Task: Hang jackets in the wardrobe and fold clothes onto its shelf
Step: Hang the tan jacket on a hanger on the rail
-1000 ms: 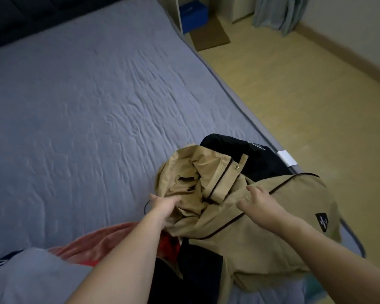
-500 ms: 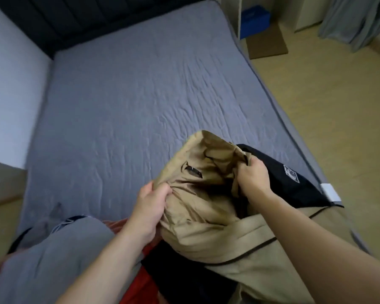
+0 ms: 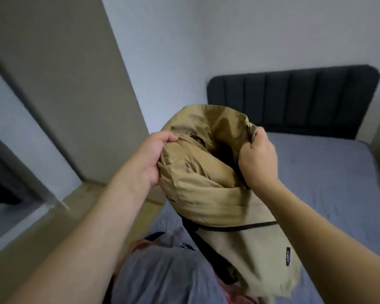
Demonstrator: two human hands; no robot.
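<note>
**Lift the jacket clear and find its shoulders**

Left of the jacket (image 3: 206, 172) stands a tall grey panel (image 3: 59, 69), likely the wardrobe's side or door; its inside is blurred, so you cannot tell where a rail or shelf sits.

Your left hand (image 3: 150, 159) grips a bunch of cloth at the jacket's left edge, fingers curled over the fold. The jacket itself is one tan piece with dark piping, held up above the bed (image 3: 329, 172), its lower part hanging down toward the pile.

Your right hand (image 3: 258, 160) clamps the jacket's right edge near the top. The two hands are apart, with the bunched collar area between them.

To do this step well, work your grips outward to the shoulder seams so the jacket hangs open and flat rather than balled. Keep it high enough that the hem does not drag the pile.

Count: one jacket in hand, two hands on it. Below the jacket lie a grey garment (image 3: 169, 275) and a red one (image 3: 138, 244), one each; more may be hidden.
</note>
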